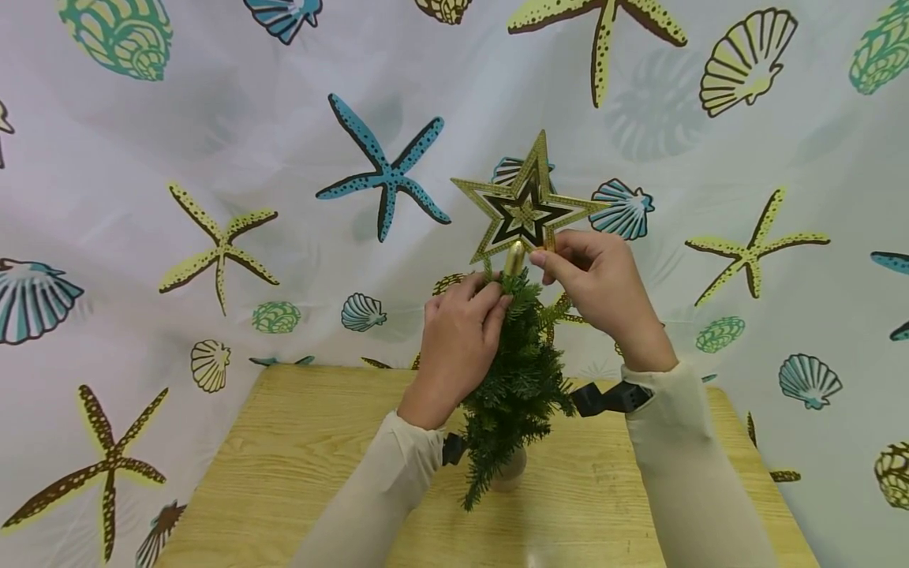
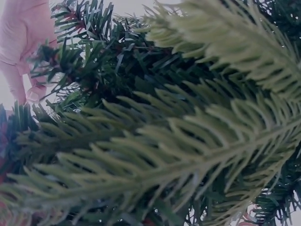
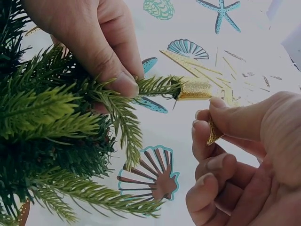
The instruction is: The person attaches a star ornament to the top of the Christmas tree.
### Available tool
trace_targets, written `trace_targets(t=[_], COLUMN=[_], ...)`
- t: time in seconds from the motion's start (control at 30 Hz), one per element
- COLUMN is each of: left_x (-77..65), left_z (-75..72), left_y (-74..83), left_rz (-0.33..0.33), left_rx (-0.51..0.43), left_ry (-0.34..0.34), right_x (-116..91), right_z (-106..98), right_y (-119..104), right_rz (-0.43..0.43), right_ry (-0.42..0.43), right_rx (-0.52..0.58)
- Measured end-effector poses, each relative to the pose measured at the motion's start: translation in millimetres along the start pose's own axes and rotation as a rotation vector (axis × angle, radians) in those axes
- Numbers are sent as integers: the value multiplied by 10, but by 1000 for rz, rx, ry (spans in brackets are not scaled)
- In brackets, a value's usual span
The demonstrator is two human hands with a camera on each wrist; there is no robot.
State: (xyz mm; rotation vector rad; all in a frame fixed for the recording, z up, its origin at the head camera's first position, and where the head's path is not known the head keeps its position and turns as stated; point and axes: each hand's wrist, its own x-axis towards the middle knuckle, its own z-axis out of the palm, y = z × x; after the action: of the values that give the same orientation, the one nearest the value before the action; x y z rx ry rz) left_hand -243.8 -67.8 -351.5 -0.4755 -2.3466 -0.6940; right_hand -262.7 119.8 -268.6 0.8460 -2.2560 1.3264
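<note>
A gold star tree topper [image 1: 524, 211] stands at the top of a small artificial Christmas tree [image 1: 518, 379]. My right hand [image 1: 604, 288] pinches the star's lower right point between thumb and fingers; the right wrist view shows the other fingers curled below. With thumb and fingertips, my left hand [image 1: 460, 339] grips the tree's top branch just under the topper. In the right wrist view, the tip of that branch enters the open end of the gold sleeve [image 3: 195, 88]. Green branches [image 2: 164, 155] fill most of the left wrist view, with part of a hand at its upper left.
The tree's round base [image 1: 510, 471] rests on a light wooden table [image 1: 319, 473]. Behind hangs a white cloth [image 1: 284, 142] printed with starfish and shells. A black wrist camera mount [image 1: 611, 397] on the right arm sits close beside the lower branches.
</note>
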Motion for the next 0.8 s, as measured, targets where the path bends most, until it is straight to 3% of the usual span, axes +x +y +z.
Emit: trace_targets(t=[0.4,0.8], left_x=[-22,-39], left_z=[-18,-23], left_y=[8,-1], left_rz=[0,9], left_rx=[-3,1], left_ry=[2,4], right_x=[-18,-14], right_z=[45,46], right_y=[-47,-67], right_rz=[8,33], right_ry=[0,-35], right_rx=[-72,-67])
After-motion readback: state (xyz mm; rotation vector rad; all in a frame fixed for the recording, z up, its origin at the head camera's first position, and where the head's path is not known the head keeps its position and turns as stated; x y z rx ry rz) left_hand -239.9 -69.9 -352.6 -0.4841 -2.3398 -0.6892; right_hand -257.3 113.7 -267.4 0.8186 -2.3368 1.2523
